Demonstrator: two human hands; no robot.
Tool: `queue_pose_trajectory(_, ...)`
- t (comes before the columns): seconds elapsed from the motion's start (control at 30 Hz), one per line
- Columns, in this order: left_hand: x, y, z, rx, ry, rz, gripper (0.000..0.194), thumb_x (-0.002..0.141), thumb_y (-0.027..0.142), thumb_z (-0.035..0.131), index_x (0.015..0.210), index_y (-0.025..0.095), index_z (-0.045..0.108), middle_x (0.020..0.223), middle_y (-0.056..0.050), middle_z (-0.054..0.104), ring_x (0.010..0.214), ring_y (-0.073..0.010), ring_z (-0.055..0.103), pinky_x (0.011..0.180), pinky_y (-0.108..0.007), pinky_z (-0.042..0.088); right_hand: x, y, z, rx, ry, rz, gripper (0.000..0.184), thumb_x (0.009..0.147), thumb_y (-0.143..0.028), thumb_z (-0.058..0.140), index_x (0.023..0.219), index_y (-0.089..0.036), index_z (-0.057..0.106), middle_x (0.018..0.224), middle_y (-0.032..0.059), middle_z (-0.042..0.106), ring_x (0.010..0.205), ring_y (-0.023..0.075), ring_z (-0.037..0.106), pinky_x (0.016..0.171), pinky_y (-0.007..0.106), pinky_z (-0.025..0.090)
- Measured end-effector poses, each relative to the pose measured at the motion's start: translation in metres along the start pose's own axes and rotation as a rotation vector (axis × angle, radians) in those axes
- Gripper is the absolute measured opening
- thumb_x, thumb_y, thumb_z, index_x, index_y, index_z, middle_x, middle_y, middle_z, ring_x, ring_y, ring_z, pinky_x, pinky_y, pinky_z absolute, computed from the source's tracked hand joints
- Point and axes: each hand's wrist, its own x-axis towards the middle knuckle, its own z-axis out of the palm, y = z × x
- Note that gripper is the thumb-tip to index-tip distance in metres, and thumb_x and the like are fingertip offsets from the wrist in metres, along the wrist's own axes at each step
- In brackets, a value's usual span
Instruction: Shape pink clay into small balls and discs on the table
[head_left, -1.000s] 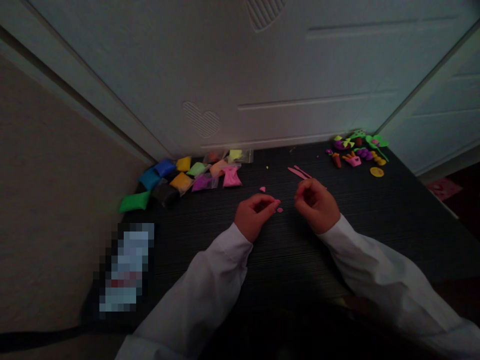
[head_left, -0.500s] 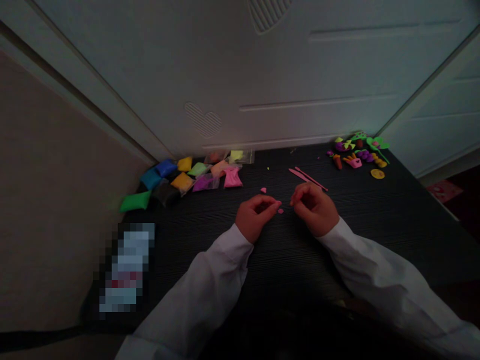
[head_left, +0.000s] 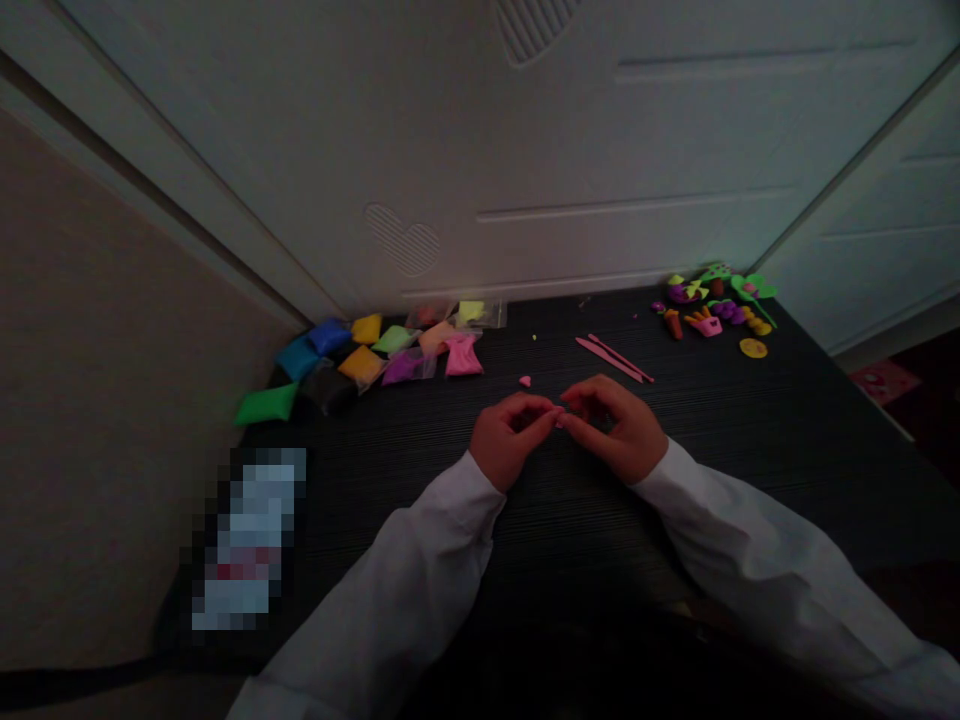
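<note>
My left hand (head_left: 511, 438) is closed in a pinch on a small piece of pink clay (head_left: 559, 416) just above the table. My right hand (head_left: 616, 428) meets it from the other side. Its thumb tip is at the clay, and its curved index finger stays a little apart from the thumb. A small pink clay lump (head_left: 525, 381) lies on the table beyond my left hand. Past my right hand lie a pink modelling knife (head_left: 606, 358) and a thin pink stick tool (head_left: 624, 359). The fingertips partly hide the clay.
Coloured clay packets, among them a pink one (head_left: 463, 355) and a green one (head_left: 267, 405), line the back left of the dark table (head_left: 420, 440). Small clay figures (head_left: 705, 320) stand at the back right. A blurred-out device (head_left: 251, 540) lies left. A white panel (head_left: 555, 150) rises behind.
My right hand has moved left and its fingertips now reach the pink clay at my left hand. The flat pink disc on the table no longer shows separately. My left hand has barely moved.
</note>
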Motion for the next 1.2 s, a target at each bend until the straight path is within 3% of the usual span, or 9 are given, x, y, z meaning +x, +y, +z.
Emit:
queue_pose_trajectory(0.2,-0.001,0.001,-0.001,0.01,-0.001,-0.005,0.02,0.068,0.033,0.057,0.077,0.016,0.06,0.074,-0.001,0.06,0.069,-0.0119,0.055,0.067,-0.023,0.041,0.002,0.0,-0.001,-0.037,-0.03,0.0,0.012,0.074,-0.028,0.05,0.079,-0.019,0.056,0.071,0.0002,0.053,0.063,0.0089,0.046,0.058,0.024,0.038)
queue_pose_trajectory(0.5,0.0,-0.003,-0.001,-0.306,-0.059,-0.107,0.023,0.073,0.029,0.052,0.09,0.017,0.062,0.071,-0.001,0.061,0.064,-0.0092,0.05,0.058,-0.021,0.036,0.002,0.0,-0.002,-0.016,0.023,0.069,0.014,0.074,-0.031,0.051,0.077,-0.018,0.055,0.069,-0.0003,0.052,0.059,0.0077,0.046,0.054,0.022,0.038)
queue_pose_trajectory(0.83,0.002,-0.006,-0.001,-0.419,-0.109,-0.171,0.022,0.072,0.03,0.051,0.085,0.016,0.064,0.069,-0.002,0.058,0.062,-0.0089,0.048,0.057,-0.023,0.034,0.001,0.001,-0.001,-0.083,0.029,0.054,0.017,0.074,-0.031,0.049,0.083,-0.018,0.056,0.071,0.0007,0.055,0.062,0.0089,0.048,0.059,0.024,0.04)
queue_pose_trajectory(1.2,0.003,-0.007,0.001,-0.327,-0.053,-0.178,0.017,0.064,0.027,0.062,0.079,0.02,0.065,0.067,0.002,0.061,0.058,-0.0061,0.049,0.057,-0.019,0.036,0.002,0.001,-0.002,-0.074,-0.043,0.054,0.02,0.076,-0.033,0.047,0.083,-0.018,0.058,0.071,0.0012,0.057,0.064,0.0099,0.049,0.06,0.024,0.04)
